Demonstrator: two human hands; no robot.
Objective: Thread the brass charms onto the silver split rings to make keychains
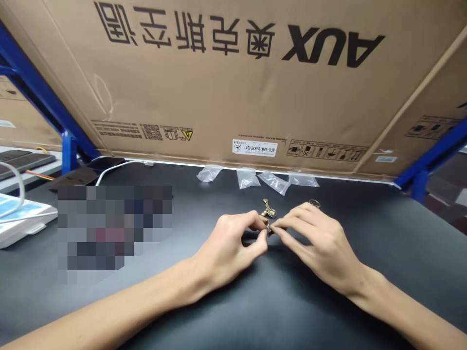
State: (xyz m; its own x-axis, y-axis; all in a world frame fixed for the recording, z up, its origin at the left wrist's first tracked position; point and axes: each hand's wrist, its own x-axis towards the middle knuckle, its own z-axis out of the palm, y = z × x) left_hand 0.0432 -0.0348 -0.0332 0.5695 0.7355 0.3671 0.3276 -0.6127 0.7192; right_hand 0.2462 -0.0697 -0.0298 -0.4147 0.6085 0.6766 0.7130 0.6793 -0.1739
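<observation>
My left hand (228, 248) and right hand (317, 238) are both closed in fingertip pinches, meeting above the matte black bench (328, 301). Between them I grip a small silver-toned metal piece (268, 229); my fingers hide most of it, so I cannot tell its exact form. A small brass charm (269, 209) lies on the bench just beyond my fingertips, and a thin metal ring (314, 203) lies just past my right hand. Farther off, four small clear plastic bags (273, 183) sit in a loose row before a large tan cardboard carton (233, 73). Technique note: for a part this small, I judge it best to pinch with the pads close to the metal, keep both wrists low and steady, and work slowly.
</observation>
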